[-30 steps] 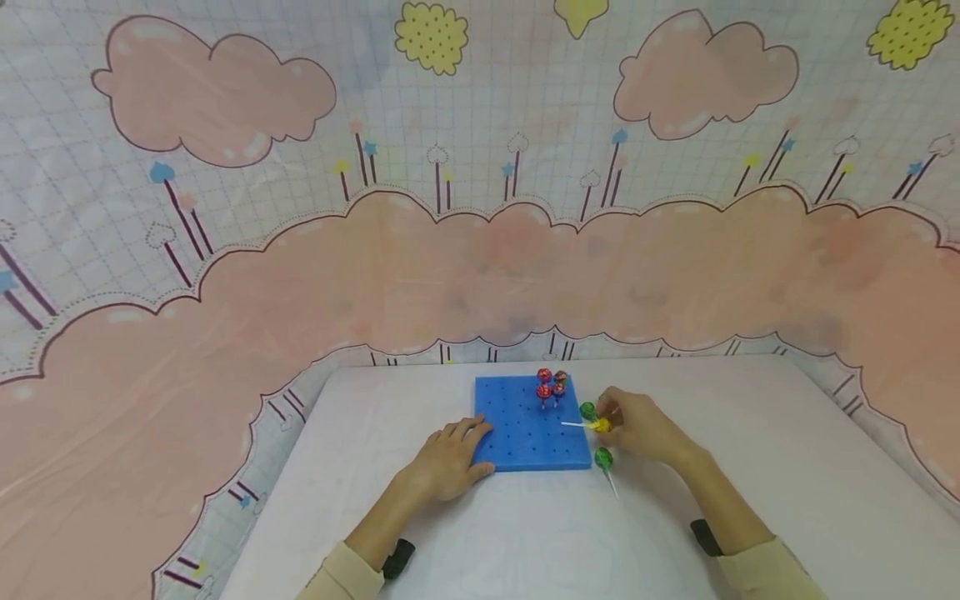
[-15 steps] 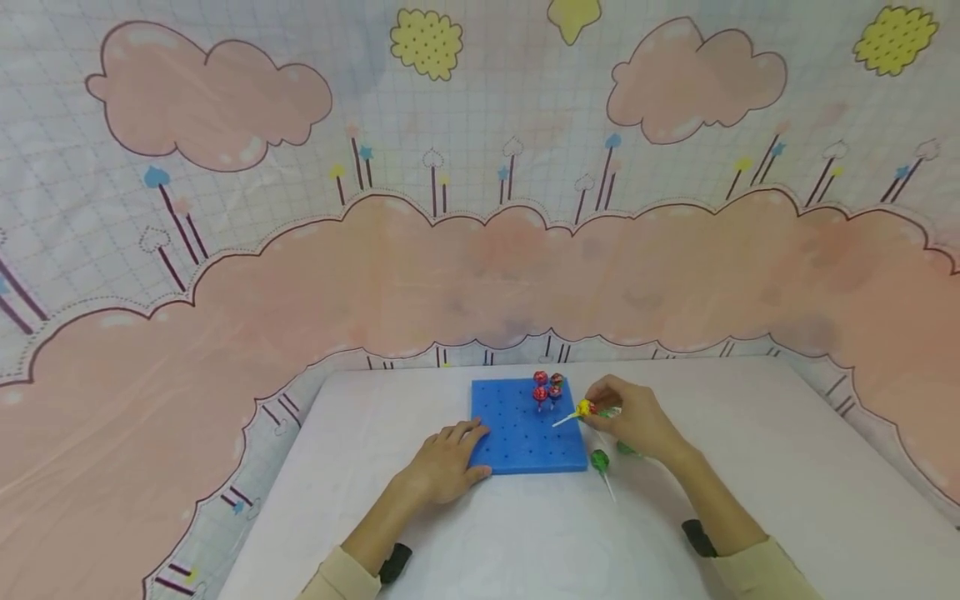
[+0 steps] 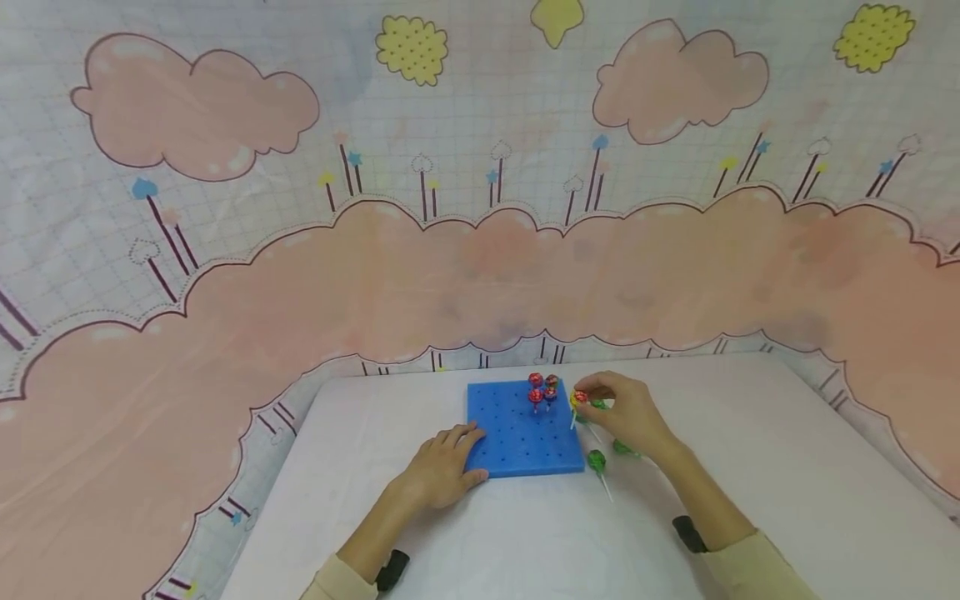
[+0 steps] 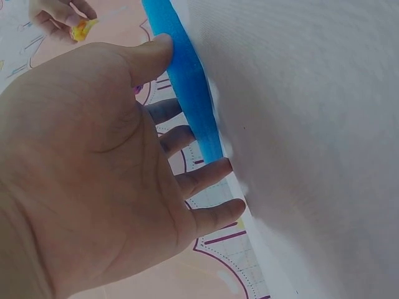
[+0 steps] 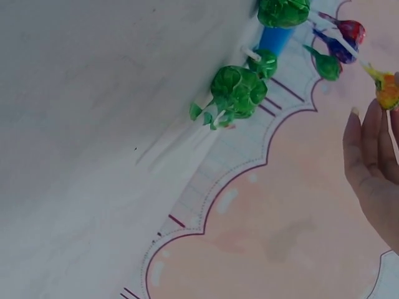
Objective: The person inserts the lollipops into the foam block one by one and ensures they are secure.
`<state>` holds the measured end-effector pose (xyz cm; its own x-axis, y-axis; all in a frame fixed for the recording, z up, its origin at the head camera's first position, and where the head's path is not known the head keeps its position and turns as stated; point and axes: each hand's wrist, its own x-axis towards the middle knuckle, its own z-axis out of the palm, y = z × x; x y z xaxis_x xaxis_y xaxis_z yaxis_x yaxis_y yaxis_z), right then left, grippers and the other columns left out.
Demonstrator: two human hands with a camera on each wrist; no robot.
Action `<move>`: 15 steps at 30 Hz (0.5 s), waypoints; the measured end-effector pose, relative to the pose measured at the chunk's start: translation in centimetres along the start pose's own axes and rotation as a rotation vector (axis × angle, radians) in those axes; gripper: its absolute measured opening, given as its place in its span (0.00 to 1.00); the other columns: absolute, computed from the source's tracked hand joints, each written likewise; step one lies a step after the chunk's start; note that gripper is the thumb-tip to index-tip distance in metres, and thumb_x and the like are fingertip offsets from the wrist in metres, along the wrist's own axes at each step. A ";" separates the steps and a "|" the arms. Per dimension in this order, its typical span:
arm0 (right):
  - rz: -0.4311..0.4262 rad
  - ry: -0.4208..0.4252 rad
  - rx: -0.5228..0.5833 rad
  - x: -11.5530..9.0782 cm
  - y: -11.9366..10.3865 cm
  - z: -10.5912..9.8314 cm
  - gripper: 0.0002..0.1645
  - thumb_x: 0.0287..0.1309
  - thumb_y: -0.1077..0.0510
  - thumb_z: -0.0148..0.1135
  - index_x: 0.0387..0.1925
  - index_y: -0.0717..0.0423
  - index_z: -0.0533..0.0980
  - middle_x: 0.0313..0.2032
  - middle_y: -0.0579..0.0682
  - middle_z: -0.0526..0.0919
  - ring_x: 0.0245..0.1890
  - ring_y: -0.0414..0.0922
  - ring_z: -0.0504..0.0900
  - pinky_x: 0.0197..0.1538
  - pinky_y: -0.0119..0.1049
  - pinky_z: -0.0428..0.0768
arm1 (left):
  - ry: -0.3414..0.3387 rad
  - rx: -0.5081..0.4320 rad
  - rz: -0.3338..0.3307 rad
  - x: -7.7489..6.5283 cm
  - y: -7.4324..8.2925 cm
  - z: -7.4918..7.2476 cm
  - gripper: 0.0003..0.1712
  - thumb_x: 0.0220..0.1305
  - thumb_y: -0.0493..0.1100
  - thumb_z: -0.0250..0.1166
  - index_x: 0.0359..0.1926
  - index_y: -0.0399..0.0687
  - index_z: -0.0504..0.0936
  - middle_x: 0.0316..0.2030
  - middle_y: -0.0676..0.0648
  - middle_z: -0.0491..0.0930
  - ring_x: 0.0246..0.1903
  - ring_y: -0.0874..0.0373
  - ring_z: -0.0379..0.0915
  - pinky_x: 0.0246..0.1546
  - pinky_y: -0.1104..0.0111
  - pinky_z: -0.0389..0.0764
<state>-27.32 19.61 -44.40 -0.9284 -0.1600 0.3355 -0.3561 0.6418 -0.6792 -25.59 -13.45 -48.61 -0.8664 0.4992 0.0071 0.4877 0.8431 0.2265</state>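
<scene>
My right hand (image 3: 626, 412) pinches a yellow-and-red wrapped lollipop (image 3: 578, 398) by its head, beside the board's right edge. Its white stick points down in the head view. In the right wrist view the same lollipop (image 5: 388, 94) shows at the fingertips. My left hand (image 3: 437, 471) rests at the front left corner of the blue perforated board (image 3: 510, 437), fingers spread along the left side and thumb at the front edge. Several red and dark-wrapped lollipops (image 3: 535, 396) stand upright in the board's back right part.
Green lollipops lie right of the board: one near the front corner (image 3: 596, 461), one farther right (image 3: 624, 448), and one partly behind the right fingers (image 3: 599, 405). The white table (image 3: 525, 533) ends at a patterned backdrop (image 3: 450, 283).
The right hand has moved up and slightly left with the yellow lollipop, turning its stick from pointing left to pointing down. Green lollipops behind the hand show more. The left hand keeps its place.
</scene>
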 end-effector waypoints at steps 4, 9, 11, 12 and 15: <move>0.003 0.009 -0.001 0.5 -0.3 0.4 0.18 0.63 0.58 0.75 0.53 0.52 0.83 0.50 0.50 0.87 0.53 0.53 0.86 0.57 0.56 0.84 | 0.002 -0.002 0.003 -0.1 0.0 -0.2 0.40 0.75 0.60 0.62 0.78 0.48 0.64 0.78 0.41 0.62 0.73 0.36 0.62 0.71 0.41 0.66; -0.028 0.022 0.001 0.8 -0.6 0.8 0.17 0.63 0.59 0.75 0.53 0.54 0.83 0.49 0.51 0.87 0.51 0.53 0.86 0.57 0.56 0.84 | -0.001 -0.006 -0.005 -0.1 0.0 -0.2 0.40 0.75 0.61 0.61 0.78 0.48 0.64 0.78 0.41 0.61 0.73 0.35 0.61 0.71 0.40 0.65; -0.028 0.028 0.004 0.9 -0.7 1.0 0.17 0.63 0.59 0.75 0.52 0.54 0.83 0.49 0.51 0.87 0.51 0.53 0.86 0.56 0.56 0.84 | -0.004 -0.001 -0.005 -0.1 0.0 -0.2 0.40 0.75 0.61 0.61 0.79 0.48 0.64 0.78 0.41 0.61 0.73 0.35 0.61 0.71 0.40 0.65; -0.026 0.031 0.004 0.9 -0.7 1.1 0.17 0.62 0.59 0.75 0.52 0.54 0.84 0.48 0.51 0.87 0.50 0.53 0.86 0.56 0.56 0.85 | -0.006 0.001 -0.004 -0.1 -0.1 -0.1 0.40 0.75 0.61 0.61 0.79 0.49 0.63 0.78 0.41 0.61 0.73 0.35 0.61 0.71 0.40 0.65; -0.020 0.031 0.005 1.1 -0.5 1.5 0.17 0.62 0.59 0.76 0.51 0.54 0.83 0.48 0.51 0.88 0.50 0.53 0.87 0.56 0.56 0.85 | -0.010 0.007 -0.003 -0.1 0.0 -0.1 0.40 0.75 0.61 0.61 0.79 0.49 0.63 0.78 0.41 0.61 0.73 0.35 0.62 0.71 0.40 0.66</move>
<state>-28.27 18.00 -44.64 -0.9175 -0.1492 0.3688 -0.3748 0.6348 -0.6757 -25.54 -13.56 -48.52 -0.8668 0.4986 -0.0029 0.4859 0.8461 0.2193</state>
